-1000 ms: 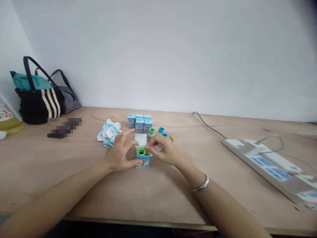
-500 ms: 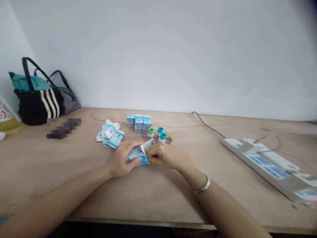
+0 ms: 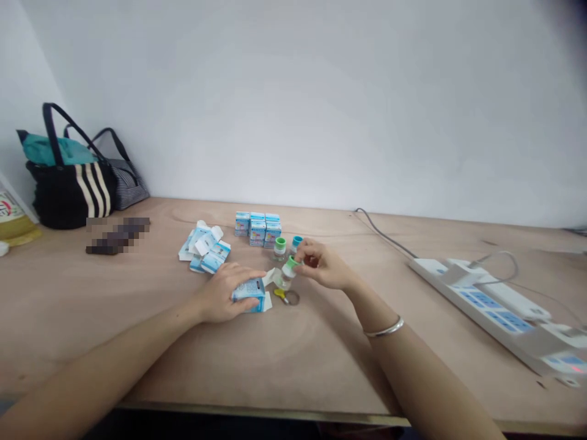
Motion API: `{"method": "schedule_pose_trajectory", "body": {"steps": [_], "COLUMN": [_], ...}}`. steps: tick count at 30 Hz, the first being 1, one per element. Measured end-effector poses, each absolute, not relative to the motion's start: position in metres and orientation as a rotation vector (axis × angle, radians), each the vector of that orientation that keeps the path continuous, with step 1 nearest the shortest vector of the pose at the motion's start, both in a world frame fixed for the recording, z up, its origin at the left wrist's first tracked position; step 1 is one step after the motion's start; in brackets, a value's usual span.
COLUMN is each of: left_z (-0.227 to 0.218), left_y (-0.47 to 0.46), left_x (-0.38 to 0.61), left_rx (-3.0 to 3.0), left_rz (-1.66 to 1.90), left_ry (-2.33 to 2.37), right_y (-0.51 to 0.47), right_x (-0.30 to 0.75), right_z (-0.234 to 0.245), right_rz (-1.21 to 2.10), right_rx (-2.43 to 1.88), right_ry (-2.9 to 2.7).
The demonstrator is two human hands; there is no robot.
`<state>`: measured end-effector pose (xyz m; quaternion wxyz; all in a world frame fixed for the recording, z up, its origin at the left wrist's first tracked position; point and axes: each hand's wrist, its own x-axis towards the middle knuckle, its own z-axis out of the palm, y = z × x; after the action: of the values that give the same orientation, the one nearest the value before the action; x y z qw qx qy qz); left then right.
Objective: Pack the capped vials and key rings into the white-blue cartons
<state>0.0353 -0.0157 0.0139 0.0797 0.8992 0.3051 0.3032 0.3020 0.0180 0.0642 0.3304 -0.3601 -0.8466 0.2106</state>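
Observation:
My left hand [image 3: 229,292] is wrapped round a blue and white carton [image 3: 247,295] lying on the table, its end flaps standing open to the right. Just beyond the flaps, my right hand [image 3: 323,264] pinches the green cap of a small clear bottle [image 3: 285,276], which is tilted. In front of that bottle lies a small yellow piece with a metal ring [image 3: 287,297]. Behind it stand another green-capped bottle [image 3: 279,249] and a blue-capped bottle [image 3: 296,243], partly covered by my right fingers.
Several upright cartons [image 3: 257,230] stand farther back. Flattened cartons [image 3: 204,247] are piled left of them. A power strip [image 3: 481,302] with cables lies at right. Bags [image 3: 73,189], a blurred-out dark object [image 3: 119,237] and a bottle of yellow liquid [image 3: 16,223] are at left.
My right hand has drawn back from the carton's open end and now has the green-capped bottle. The carton sits lower. A yellow piece with a ring now shows in front of the bottle.

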Motion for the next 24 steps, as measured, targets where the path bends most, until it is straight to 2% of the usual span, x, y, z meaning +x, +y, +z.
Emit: {"method": "schedule_pose_trajectory", "body": {"steps": [7,17,20,24], "left_z": [0.015,0.017,0.012,0.004], "left_y": [-0.016,-0.016,-0.013,-0.009], "left_x": [0.033,0.036,0.037,0.039], "left_rx": [2.684,2.756,2.828,2.902], "left_rz": [0.875,0.935,0.991,1.041], "left_ry": [0.911,0.93,0.923,0.95], "right_y": [0.026,0.021,0.01,0.001], "right_x": [0.3,0.288,0.286,0.288], "right_z": [0.059,0.054,0.063,0.068], "right_rz": [0.233,-0.268,-0.15,0.378], "right_rx": [-0.962,-1.212,-1.23,-1.246], "right_ry": [-2.186,-2.173,-2.289,-2.656]}}
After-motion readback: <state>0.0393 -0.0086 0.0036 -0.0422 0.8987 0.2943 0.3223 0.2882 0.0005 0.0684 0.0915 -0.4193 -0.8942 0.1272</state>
